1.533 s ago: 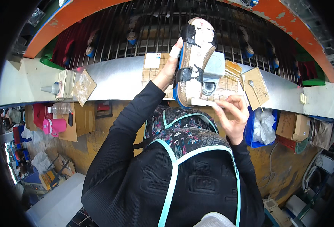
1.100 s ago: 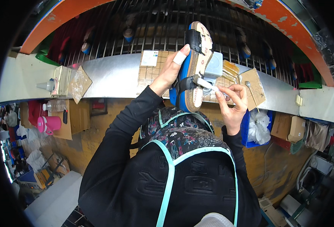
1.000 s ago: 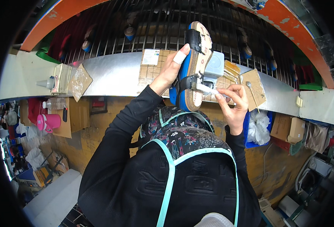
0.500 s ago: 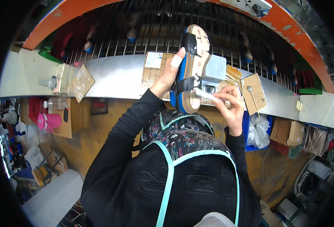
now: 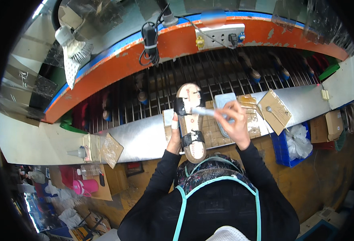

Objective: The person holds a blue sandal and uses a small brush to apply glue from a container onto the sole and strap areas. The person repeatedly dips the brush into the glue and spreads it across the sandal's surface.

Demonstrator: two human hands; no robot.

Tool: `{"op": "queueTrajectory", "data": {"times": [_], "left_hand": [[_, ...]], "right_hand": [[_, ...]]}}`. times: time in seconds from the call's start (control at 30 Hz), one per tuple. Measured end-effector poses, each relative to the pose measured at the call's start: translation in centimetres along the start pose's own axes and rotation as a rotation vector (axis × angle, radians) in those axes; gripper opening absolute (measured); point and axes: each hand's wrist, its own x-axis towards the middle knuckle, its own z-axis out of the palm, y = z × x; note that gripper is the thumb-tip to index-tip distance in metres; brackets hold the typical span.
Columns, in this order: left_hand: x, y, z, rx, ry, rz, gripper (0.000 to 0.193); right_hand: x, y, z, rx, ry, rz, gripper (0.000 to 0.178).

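Note:
A sandal sole on a blue form (image 5: 192, 125), with black straps across it, stands tilted, its pale upper face turned toward me. My left hand (image 5: 174, 134) grips it by its left edge, white tape around the thumb; its other fingers are hidden behind the sole. Over the upper strap, my right hand (image 5: 235, 122) holds a slim pale stick-like tool (image 5: 204, 111), its tip at or just above the strap. Motion blurs the tool, so its exact kind is unclear. Just behind the right hand, a grey square container (image 5: 224, 97) stands on the bench.
Cardboard (image 5: 247, 124) covers part of the metal bench (image 5: 145, 138). On another cardboard piece (image 5: 279, 116) lies a thin-handled tool. Beyond are metal rods (image 5: 165, 86) carrying several shoe forms, under an orange beam (image 5: 177, 44). A blue crate (image 5: 283, 150) holds clear plastic bags.
My view has tilted up toward the beam and socket strip. The sandal has turned its upper face to me, and the pale tool has gone from the lower strap to the upper one.

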Motion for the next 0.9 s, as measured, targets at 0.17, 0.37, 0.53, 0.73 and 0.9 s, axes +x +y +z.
{"op": "queueTrajectory", "data": {"times": [0.17, 0.37, 0.53, 0.73, 0.9], "left_hand": [[0.3, -0.7, -0.5, -0.184, 0.257, 0.013, 0.079], [2.1, -1.9, 0.7, -0.103, 0.363, 0.035, 0.092], [3.4, -2.0, -1.2, -0.072, 0.192, -0.093, 0.088], [4.3, -4.7, -9.2, 0.112, -0.110, -0.382, 0.076], [3.9, -5.5, -13.6, -0.679, -0.345, -0.580, 0.068]], "right_hand": [[-4.1, 1.7, 2.2, 0.669, -0.262, 0.690, 0.022], [-3.9, 2.4, 6.5, 0.840, -0.058, 0.416, 0.061], [0.7, 4.3, 6.3, 0.822, 0.113, 0.638, 0.055], [7.8, 9.8, 7.1, 0.917, 0.314, 0.823, 0.050], [12.1, 14.8, 14.2, -0.110, 0.521, 0.397, 0.064]]}}
